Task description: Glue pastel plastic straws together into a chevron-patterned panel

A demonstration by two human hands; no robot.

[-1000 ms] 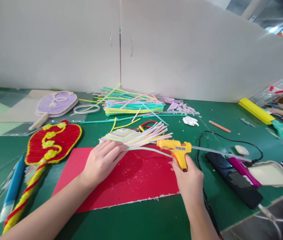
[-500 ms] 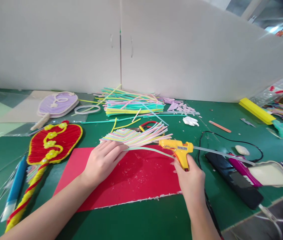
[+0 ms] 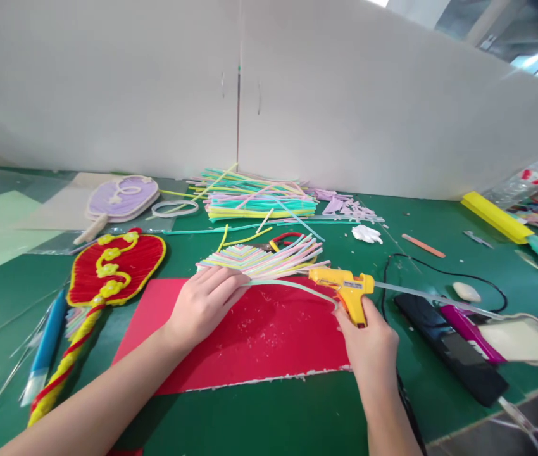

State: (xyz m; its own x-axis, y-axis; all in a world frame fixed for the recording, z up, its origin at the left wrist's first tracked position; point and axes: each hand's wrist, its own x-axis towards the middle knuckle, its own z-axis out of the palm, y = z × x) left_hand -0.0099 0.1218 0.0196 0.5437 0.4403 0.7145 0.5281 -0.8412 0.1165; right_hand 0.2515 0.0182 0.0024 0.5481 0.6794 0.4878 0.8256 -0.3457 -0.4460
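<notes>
My right hand is wrapped around the handle of a yellow hot glue gun, whose nozzle points left and has a long glue stick out of its back. A pale green pipe cleaner bows between my two hands, its right end at my right fingertips. My left hand lies with bent fingers over the lower left edge of a leaf-shaped piece of pastel pipe cleaners, at the green strip's left end. What its fingertips pinch is hidden. Under both hands lies a red sheet.
Behind are a heap of pastel pipe cleaners and red-handled pliers. A red fan and a lilac fan lie left. To the right are a black phone, a black cord and a yellow strip.
The whole view has shifted slightly, so everything appears a little farther right. Both hands keep their places on the pipe cleaner and the glue gun.
</notes>
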